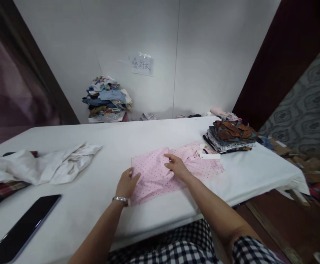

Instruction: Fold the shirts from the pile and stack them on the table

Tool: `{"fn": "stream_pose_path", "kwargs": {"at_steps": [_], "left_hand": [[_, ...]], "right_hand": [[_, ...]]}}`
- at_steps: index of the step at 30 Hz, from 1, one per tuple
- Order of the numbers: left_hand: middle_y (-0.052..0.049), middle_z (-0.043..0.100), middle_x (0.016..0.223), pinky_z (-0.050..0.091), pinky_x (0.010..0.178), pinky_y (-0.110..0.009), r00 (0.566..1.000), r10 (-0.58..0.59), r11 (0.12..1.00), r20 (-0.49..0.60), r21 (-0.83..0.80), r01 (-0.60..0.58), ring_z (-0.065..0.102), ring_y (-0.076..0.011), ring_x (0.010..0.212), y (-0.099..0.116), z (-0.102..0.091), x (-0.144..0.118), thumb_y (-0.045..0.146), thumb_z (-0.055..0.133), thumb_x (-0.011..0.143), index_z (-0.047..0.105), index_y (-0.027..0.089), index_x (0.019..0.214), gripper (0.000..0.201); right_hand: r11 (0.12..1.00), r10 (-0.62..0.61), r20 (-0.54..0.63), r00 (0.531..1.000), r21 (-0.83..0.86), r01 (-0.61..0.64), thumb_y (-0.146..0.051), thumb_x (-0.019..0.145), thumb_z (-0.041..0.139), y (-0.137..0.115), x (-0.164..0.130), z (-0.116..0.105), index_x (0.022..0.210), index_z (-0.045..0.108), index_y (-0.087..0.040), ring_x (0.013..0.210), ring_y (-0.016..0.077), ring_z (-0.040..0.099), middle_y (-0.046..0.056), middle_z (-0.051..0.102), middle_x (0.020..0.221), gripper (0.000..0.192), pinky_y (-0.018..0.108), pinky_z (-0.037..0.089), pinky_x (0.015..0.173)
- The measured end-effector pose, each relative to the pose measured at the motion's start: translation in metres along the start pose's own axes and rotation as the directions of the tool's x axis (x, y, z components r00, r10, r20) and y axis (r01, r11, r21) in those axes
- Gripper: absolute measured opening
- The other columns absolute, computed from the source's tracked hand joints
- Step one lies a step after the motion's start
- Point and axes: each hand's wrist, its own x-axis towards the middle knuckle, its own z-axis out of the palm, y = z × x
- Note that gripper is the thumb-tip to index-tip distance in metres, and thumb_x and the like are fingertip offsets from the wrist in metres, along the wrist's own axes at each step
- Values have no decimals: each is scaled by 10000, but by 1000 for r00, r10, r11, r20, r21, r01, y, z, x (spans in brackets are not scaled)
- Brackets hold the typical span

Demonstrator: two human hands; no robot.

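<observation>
A pink shirt [153,165] with small dark dots lies partly folded on the white-covered table in front of me. My left hand [127,183], with a bracelet on the wrist, grips the shirt's left edge, its thumb on top of the cloth. Near the middle of the garment, my right hand [178,167] holds the cloth between curled fingers and thumb. To the right, the rest of the shirt [204,167] lies flatter and rumpled, with a white tag or strip [209,156] near its collar end.
A stack of folded clothes [231,135] stands at the table's right. White garments [66,165] and a black phone [25,227] lie on the left of the table [116,135]. Behind it rises a tall clothes pile [107,99]. A paper sign [142,65] hangs on the wall.
</observation>
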Motion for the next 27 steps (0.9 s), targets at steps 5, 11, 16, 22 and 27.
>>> {"fn": "stream_pose_path", "kwargs": {"at_steps": [5,11,16,22,27], "left_hand": [[-189,639,1187,505,887,-385,996,-73,994,44,-75,76,641,-272,1032,-4,-10,0,438,531,823,419,92,1360,648],[-169,521,1375,483,915,-377,998,-47,999,31,-17,48,616,-269,1086,2,-8,7,438,496,838,440,135,1330,581],[-185,503,1388,435,968,-408,998,-39,999,44,17,38,532,-311,1211,15,-8,15,474,496,835,428,119,1336,617],[-158,549,1345,430,966,-373,998,-49,998,39,-34,50,544,-284,1200,12,-8,10,407,542,814,460,134,1314,575],[-135,544,1365,433,966,-342,997,-71,991,10,-110,72,547,-264,1202,4,-8,10,411,559,812,495,152,1284,542]], "right_hand": [[986,56,-60,997,-154,-65,-233,676,670,7,-11,-11,1292,569,-240,660,136,567,33,651,936,624,248,483,550],[962,126,-162,979,-219,-160,-354,710,683,15,-4,-21,1427,406,-274,689,143,607,119,510,1340,773,243,475,497],[928,118,-114,986,-340,-150,-230,649,713,4,12,-16,1425,419,-257,775,193,631,95,630,1126,830,270,499,588],[891,111,-181,977,-418,-179,-268,623,751,2,22,-14,1399,459,-228,878,229,621,114,634,1114,830,323,499,717],[958,177,-59,982,-220,-186,-229,643,724,-6,18,10,1354,513,-230,897,208,625,102,631,1117,741,326,506,764]]}}
